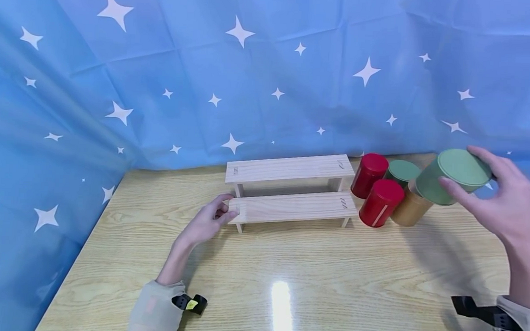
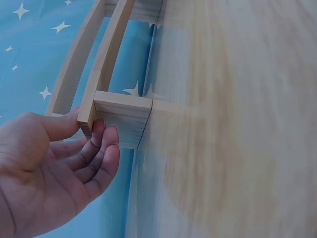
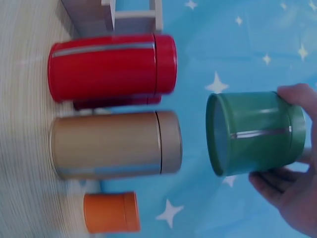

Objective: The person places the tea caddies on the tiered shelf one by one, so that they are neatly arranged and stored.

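Your right hand [image 1: 503,198] grips a green canister [image 1: 447,167] near its lid, tilted in the air over the gold canister [image 1: 410,210], while your left hand [image 1: 208,220] pinches the left end of the two-tier wooden riser's [image 1: 294,207] lower board. This looks like a carrying step with the riser steadied; the next move calls for clearing the gold lid and the front red canister [image 1: 380,206] by the riser's right end. Open room lies along both boards and on the tabletop [image 1: 322,268] in front; the starry curtain [image 1: 258,115] bounds the back. From the head view, the gap above the gold lid is hard to judge
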{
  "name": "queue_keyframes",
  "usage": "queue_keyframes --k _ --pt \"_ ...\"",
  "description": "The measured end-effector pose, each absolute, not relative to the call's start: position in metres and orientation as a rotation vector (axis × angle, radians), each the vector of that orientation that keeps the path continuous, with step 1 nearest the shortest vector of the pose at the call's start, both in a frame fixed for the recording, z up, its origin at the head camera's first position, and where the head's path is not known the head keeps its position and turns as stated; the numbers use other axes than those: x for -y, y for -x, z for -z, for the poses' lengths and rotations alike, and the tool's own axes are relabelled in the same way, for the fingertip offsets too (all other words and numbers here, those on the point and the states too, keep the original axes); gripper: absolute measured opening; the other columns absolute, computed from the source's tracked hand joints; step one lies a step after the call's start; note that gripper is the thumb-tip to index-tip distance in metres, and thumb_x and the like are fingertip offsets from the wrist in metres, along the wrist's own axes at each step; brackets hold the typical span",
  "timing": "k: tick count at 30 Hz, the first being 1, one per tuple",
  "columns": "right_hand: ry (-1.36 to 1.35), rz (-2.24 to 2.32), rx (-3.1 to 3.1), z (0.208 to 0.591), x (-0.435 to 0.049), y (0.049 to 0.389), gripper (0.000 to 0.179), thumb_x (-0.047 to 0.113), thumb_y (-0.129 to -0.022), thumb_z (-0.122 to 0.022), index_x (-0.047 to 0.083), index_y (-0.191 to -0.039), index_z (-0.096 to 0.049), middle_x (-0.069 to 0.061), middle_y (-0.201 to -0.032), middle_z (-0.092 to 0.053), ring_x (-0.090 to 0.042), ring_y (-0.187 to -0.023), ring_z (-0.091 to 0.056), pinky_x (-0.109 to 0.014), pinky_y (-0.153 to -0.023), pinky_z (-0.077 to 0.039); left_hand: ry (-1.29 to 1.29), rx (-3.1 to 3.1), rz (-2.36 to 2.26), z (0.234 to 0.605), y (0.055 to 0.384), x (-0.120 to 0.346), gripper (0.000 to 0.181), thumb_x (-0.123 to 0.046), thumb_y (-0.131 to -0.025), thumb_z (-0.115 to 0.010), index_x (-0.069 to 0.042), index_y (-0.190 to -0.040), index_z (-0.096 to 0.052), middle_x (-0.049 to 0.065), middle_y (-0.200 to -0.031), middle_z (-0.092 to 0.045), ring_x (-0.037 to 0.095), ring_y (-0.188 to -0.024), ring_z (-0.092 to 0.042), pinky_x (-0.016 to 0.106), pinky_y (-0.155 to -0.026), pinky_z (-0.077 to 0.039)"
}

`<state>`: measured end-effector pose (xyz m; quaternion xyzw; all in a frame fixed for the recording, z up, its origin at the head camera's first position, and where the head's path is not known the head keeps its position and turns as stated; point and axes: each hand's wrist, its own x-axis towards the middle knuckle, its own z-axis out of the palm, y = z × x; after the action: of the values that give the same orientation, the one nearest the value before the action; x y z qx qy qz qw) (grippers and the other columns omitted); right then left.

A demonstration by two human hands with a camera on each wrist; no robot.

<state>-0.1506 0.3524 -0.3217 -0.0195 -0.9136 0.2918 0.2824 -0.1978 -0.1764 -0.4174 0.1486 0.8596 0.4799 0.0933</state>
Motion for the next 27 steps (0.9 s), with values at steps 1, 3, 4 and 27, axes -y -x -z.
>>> queue_keyframes --k 1,3,4,27 --pt "0.036 -0.793 2.445 0.322 -0.35 0.151 0.071 0.024 -0.084 -0.081 0.014 -0.148 -0.052 -0.019 -0.127 -0.053 0.011 -0.102 -0.029 -0.014 -0.085 -0.024 -0.439 -2.55 -1.425 0.417 0.198 0.176 0.051 -0.017 -0.104 -0.058 0.0 -0.149 -0.04 0.008 -0.095 -0.052 0.019 -0.077 -0.046 0.029 -0.067 -0.04" --pt "0.009 -0.831 2.444 0.322 -0.344 0.151 0.071 0.024 -0.084 -0.082 0.017 -0.148 -0.053 -0.005 -0.126 -0.054 0.013 -0.103 -0.03 -0.013 -0.085 -0.025 -0.432 -2.544 -1.428 0.417 0.198 0.176 0.052 -0.017 -0.104 -0.059 0.0 -0.149 -0.04 0.008 -0.095 -0.051 0.019 -0.077 -0.046 0.029 -0.067 -0.04" --pt "0.0 -0.843 2.447 0.322 -0.34 0.151 0.071 0.024 -0.083 -0.083 0.019 -0.148 -0.053 0.003 -0.125 -0.052 0.015 -0.103 -0.03 -0.014 -0.079 -0.023 -0.427 -2.539 -1.433 0.416 0.197 0.176 0.052 -0.017 -0.104 -0.059 0.0 -0.149 -0.04 0.008 -0.094 -0.051 0.019 -0.077 -0.045 0.029 -0.067 -0.04" --pt "-0.452 -0.964 2.378 0.334 -0.251 0.166 0.076 0.011 -0.073 -0.088 0.015 -0.143 -0.059 -0.016 -0.13 -0.06 -0.015 -0.107 -0.051 -0.029 -0.073 -0.039 -0.317 -2.498 -1.499 0.416 0.198 0.174 0.053 -0.015 -0.102 -0.062 0.0 -0.148 -0.041 0.007 -0.094 -0.05 0.019 -0.077 -0.046 0.027 -0.064 -0.04"
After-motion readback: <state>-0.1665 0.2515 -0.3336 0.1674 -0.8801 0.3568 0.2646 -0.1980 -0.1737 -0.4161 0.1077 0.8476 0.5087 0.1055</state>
